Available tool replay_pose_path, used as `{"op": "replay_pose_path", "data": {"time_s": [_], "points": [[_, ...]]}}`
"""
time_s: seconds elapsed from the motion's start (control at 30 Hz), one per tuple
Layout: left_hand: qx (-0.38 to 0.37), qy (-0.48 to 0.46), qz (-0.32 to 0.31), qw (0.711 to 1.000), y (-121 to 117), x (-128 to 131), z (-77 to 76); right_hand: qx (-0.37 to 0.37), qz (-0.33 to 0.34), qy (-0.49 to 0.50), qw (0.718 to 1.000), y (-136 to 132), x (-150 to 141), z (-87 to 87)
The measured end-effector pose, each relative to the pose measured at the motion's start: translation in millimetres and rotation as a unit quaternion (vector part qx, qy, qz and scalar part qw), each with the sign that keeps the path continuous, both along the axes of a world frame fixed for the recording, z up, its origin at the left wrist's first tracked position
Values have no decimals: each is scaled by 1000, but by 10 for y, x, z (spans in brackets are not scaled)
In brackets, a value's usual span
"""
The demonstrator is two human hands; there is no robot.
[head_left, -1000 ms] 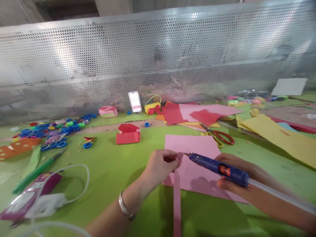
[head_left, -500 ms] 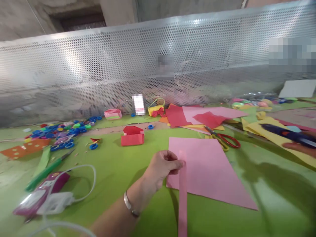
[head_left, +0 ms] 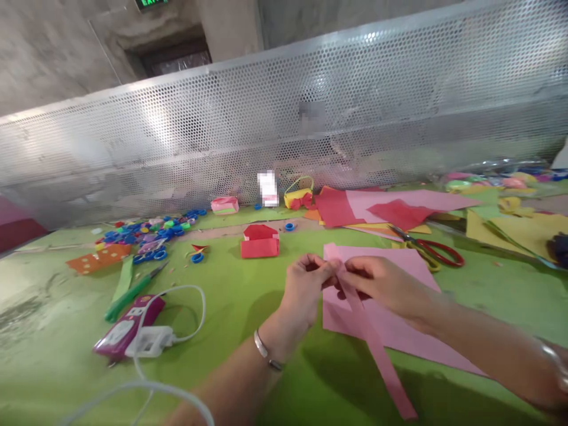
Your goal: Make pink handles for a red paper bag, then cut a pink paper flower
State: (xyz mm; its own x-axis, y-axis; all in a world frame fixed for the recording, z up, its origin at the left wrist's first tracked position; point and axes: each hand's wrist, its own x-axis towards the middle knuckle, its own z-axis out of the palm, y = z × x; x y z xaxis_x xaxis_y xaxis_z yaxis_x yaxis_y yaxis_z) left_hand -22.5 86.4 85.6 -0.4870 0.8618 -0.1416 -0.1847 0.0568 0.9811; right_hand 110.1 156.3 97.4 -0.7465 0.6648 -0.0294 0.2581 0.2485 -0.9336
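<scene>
A long pink paper strip (head_left: 380, 354) is pinched near its upper end by both hands, and its lower part slants down to the right. My left hand (head_left: 306, 287) grips it from the left with thumb and fingers closed. From the right, my right hand (head_left: 386, 287) closes its fingertips on the same strip, close beside the left ones. Beneath them a larger pink sheet (head_left: 399, 328) lies on the green table; my right forearm covers part of it. Left of the sheet stands a small folded red paper purse (head_left: 260, 244).
Scissors with red and yellow handles (head_left: 437, 251) lie behind the sheet, near stacked coloured paper (head_left: 337, 207). A green-handled craft knife (head_left: 133, 296), a purple device (head_left: 128, 328) and a white cable (head_left: 202, 307) are at left. A perforated metal panel (head_left: 222, 136) rises behind.
My right hand has come in from the right and taken hold of the strip. The strip now slants instead of hanging straight. The view has shifted left, and the dark blue pen is out of sight.
</scene>
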Motion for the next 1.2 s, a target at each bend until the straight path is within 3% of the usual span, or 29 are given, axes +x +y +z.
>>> {"op": "replay_pose_path", "data": {"time_s": [0.07,0.17,0.27,0.4,0.6,0.7,0.83,1.0,1.2], "points": [[-5,73,6,997,18,-126,67,-68,2,20,997,-34,-216,43],[-36,222,53,973,31,-492,200,-82,-6,44,996,157,-224,80],[-92,386,99,913,11,-925,271,-83,-18,74,994,450,-73,58],[-158,548,53,820,-10,-1276,171,-74,-51,118,989,674,103,32],[-224,684,-21,694,93,-1418,-14,-8,-94,116,989,668,207,164],[-225,733,-50,640,140,-1417,-41,87,-100,26,991,610,164,198],[-202,782,-75,584,97,-1303,-89,183,-47,-75,979,537,79,149],[-157,809,-109,556,-39,-1128,-123,168,-16,-86,982,484,-1,53],[-199,775,-79,594,110,-1231,-87,170,-1,-80,982,454,-17,33]]}}
